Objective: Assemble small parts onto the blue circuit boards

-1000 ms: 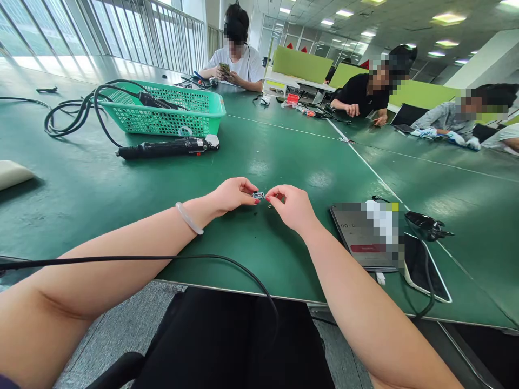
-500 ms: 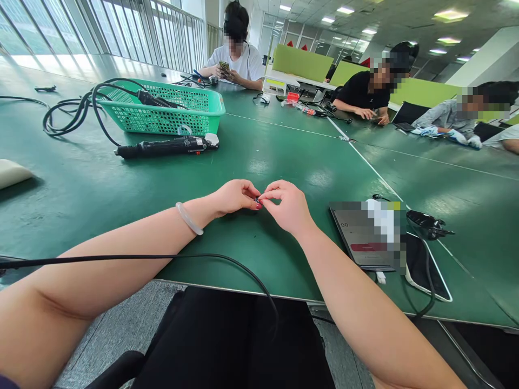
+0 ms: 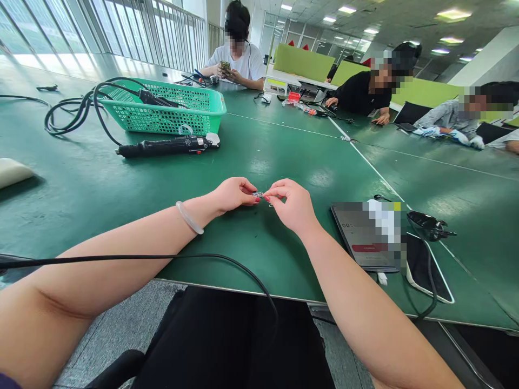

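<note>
Between my two hands is a small silvery metal piece (image 3: 257,194), too small to name. My left hand (image 3: 233,195) pinches it between thumb and fingertips. My right hand (image 3: 292,202) is closed in a pinch at its right end, and a thin light-coloured bit shows just under those fingertips. Both hands are held low over the green table (image 3: 243,248). Beyond my left hand lies a black electric screwdriver (image 3: 166,146), its cord looping back to the left.
Behind the screwdriver stands a green plastic basket (image 3: 203,111) with a black cable inside. A tablet-like screen (image 3: 367,254) and a phone (image 3: 425,265) lie at right. A black cable (image 3: 211,255) crosses my left forearm. Several people sit around the table.
My hands have moved slightly apart, and more of the silvery piece shows between them. The person in black across the table has spread their hands apart.
</note>
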A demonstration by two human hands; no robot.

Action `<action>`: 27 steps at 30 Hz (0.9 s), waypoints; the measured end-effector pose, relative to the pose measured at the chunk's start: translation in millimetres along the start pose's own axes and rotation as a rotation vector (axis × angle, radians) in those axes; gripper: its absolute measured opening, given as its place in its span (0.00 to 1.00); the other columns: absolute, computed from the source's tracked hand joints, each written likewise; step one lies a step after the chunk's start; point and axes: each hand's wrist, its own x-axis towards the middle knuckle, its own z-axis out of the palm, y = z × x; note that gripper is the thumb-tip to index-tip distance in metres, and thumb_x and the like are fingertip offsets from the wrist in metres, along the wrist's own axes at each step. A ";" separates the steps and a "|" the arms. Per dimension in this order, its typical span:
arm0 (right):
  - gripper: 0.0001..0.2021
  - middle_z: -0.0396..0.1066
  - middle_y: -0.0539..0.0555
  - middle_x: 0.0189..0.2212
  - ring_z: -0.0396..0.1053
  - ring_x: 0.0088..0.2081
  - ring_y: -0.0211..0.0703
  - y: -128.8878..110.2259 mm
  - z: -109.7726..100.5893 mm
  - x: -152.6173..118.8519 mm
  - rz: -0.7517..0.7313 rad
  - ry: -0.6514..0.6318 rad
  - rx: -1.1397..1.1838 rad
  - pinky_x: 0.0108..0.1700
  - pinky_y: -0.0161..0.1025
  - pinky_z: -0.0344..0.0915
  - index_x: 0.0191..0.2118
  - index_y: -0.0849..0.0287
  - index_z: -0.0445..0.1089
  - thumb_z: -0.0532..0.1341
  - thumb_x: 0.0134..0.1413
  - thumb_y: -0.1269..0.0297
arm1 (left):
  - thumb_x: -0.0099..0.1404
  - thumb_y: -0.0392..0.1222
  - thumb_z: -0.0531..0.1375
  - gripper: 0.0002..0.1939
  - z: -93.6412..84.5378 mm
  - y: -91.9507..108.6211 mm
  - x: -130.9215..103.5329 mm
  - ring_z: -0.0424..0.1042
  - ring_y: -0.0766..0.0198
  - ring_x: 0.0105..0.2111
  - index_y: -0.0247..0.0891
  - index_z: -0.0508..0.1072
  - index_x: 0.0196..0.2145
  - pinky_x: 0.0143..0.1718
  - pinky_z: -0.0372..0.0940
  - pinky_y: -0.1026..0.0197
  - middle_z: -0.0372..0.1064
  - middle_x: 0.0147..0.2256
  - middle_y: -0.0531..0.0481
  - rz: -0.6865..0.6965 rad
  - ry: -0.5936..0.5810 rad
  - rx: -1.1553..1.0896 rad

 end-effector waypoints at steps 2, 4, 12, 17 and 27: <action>0.07 0.73 0.52 0.35 0.66 0.31 0.39 0.3 0.5 -0.5 0.009 -0.051 -0.021 0.36 0.41 0.64 0.30 0.53 0.80 0.64 0.54 0.69 | 0.52 0.24 0.68 0.13 -0.4 0.7 0.8 0.75 0.68 0.27 0.31 0.70 0.32 0.41 0.70 0.58 0.73 0.25 0.51 -0.001 0.084 -0.029; 0.05 0.73 0.51 0.35 0.65 0.30 0.38 0.5 2.9 -1.2 0.011 -0.144 -0.058 0.35 0.41 0.63 0.31 0.53 0.80 0.65 0.53 0.69 | 0.52 0.23 0.68 0.13 -1.1 0.8 1.8 0.75 0.68 0.27 0.31 0.70 0.33 0.42 0.70 0.57 0.73 0.26 0.52 0.012 0.130 -0.049; 0.07 0.74 0.52 0.32 0.68 0.34 0.42 -2.8 12.5 -1.6 -0.016 -0.372 -0.233 0.36 0.40 0.61 0.31 0.55 0.77 0.61 0.57 0.69 | 0.48 0.21 0.67 0.17 -4.4 -3.9 5.6 0.74 0.66 0.30 0.31 0.72 0.35 0.42 0.69 0.56 0.73 0.29 0.51 0.083 0.135 0.063; 0.08 0.77 0.51 0.31 0.71 0.32 0.42 0.6 6.1 -0.5 0.053 -0.193 -0.045 0.38 0.41 0.64 0.33 0.55 0.76 0.59 0.57 0.69 | 0.51 0.23 0.68 0.15 -3.5 -2.9 4.8 0.74 0.67 0.28 0.30 0.72 0.36 0.41 0.70 0.56 0.74 0.28 0.49 0.054 0.082 0.029; 0.05 0.74 0.53 0.36 0.66 0.30 0.37 11.9 7.8 4.5 0.244 -0.038 0.397 0.37 0.42 0.68 0.30 0.57 0.77 0.64 0.49 0.63 | 0.53 0.27 0.69 0.11 0.7 2.2 -1.9 0.76 0.66 0.30 0.29 0.73 0.33 0.43 0.71 0.56 0.76 0.27 0.48 0.027 -0.067 -0.053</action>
